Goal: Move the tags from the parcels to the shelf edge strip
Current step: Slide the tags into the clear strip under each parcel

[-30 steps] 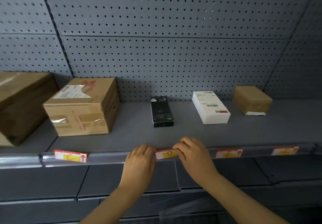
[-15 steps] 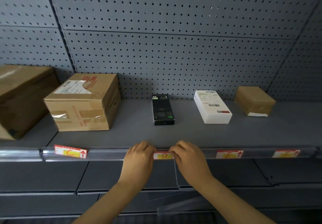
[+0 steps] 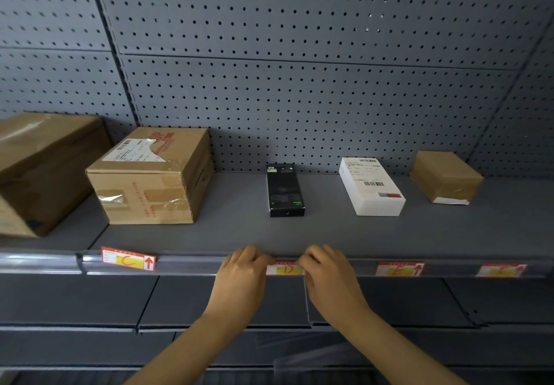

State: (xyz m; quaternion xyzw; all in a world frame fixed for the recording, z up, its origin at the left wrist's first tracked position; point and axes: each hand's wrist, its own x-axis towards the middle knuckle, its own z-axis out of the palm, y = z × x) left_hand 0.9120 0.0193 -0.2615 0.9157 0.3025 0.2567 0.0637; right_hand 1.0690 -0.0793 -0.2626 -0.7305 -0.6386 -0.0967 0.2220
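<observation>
From the head camera, the thing in hand is the small red-and-yellow paper tag marked D [image 3: 284,269], sitting in the grey plastic shelf edge strip [image 3: 192,264] directly below the narrow black carton [image 3: 284,189]. It looks like thin card: almost weightless, flexible, easy to crease or buckle if pushed from one end only, and likely to slide freely along the channel, so the sensible hold is at its two short ends, pressing it flat and feeding its long edges under the strip's lips. That is roughly how the hands sit. The left hand [image 3: 239,282] reaches up from below with its knuckles bent and its fingertips curled over the strip's top edge at the tag's left end; the right hand [image 3: 329,279] mirrors it at the right end, fingers bunched and hooked over the same edge. Both are closed down onto the tag and strip rather than spread flat, though whether each pinches the card or only presses it I cannot tell, since the fingertips are hidden. Both forearms rise from the bottom of the view and converge on the tag. Another tag marked C [image 3: 129,259] sits crooked in the strip below the taped brown cardboard box [image 3: 150,177], and two more tags [image 3: 400,269] [image 3: 500,270] sit further right, below the white labelled box [image 3: 371,186] and the small brown paper-wrapped parcel [image 3: 446,174].
</observation>
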